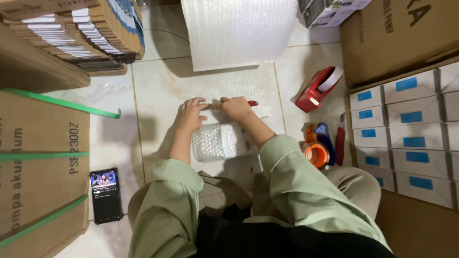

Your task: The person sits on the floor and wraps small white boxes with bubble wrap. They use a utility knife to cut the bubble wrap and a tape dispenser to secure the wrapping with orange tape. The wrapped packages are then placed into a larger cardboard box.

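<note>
I'm pressing my left hand (190, 114) flat on the wrapped bundle (217, 142) on the floor; my right hand (236, 108) is gripping a red cutter (252, 103), wrap (234, 86) not yet severed.

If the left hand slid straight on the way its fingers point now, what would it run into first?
The left hand points up and slightly right in the head view, fingers on the bubble wrap sheet. Going on, it would probably cross that sheet and meet the big bubble wrap roll first; depth is hard to judge.
</note>
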